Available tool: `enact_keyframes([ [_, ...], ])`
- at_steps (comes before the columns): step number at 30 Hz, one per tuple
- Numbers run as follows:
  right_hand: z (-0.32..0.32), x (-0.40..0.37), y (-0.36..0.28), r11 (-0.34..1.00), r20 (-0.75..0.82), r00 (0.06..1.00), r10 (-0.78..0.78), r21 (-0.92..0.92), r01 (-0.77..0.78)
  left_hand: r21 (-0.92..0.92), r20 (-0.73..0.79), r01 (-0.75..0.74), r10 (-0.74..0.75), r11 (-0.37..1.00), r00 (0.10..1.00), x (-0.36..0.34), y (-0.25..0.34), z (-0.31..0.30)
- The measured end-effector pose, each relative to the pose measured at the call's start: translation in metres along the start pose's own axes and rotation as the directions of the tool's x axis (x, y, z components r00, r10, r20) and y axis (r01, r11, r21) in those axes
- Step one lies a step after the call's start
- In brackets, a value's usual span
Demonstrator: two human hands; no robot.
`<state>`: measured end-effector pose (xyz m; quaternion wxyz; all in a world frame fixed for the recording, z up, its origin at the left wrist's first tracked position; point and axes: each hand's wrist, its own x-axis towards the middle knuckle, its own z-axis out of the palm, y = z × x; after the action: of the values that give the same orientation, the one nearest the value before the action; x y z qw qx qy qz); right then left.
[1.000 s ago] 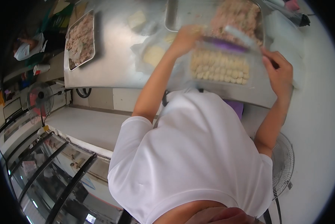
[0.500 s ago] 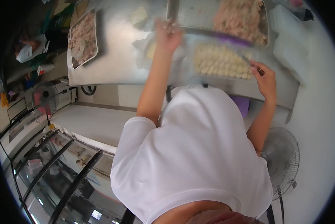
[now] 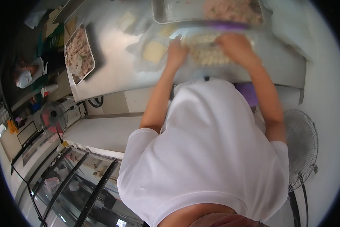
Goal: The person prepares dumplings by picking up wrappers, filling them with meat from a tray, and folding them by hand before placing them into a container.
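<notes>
Pale, filled dough pieces (image 3: 206,58) lie in close rows in front of me, dumpling-like but blurred. My right hand (image 3: 236,47) is over their right part, fingers curled. A dark thin tool (image 3: 211,44) seems to stick out leftward from it, smeared by motion. At the left end of the rows is my left hand (image 3: 176,53), fingers bent inward; what they hold is hidden. Left of it, a stack of pale yellow wrappers (image 3: 154,51) lies on a plastic sheet (image 3: 136,56). Another pale stack (image 3: 126,21) lies farther back.
A metal tray of minced filling (image 3: 79,53) stands at the table's left end. A second tray (image 3: 158,13) with pink filling (image 3: 232,11) is at the back. The steel table (image 3: 113,72) meets a white wall on the right. Fans (image 3: 300,151) stand at both sides.
My right hand has moved up and left, from the right end of the dough rows to above them. My left hand has come down toward their left end, uncovering the wrappers. The view has shifted.
</notes>
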<state>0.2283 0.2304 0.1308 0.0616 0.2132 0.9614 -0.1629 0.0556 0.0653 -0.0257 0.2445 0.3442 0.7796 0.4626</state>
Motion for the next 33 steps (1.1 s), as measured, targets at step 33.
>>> enact_keyframes([
  [33,-0.082,-0.123,0.081,0.831,-0.094,0.895,0.435,0.423,-0.360,0.582,0.604,-0.576,0.169,0.573,0.778,-0.022,0.081,0.026],
])
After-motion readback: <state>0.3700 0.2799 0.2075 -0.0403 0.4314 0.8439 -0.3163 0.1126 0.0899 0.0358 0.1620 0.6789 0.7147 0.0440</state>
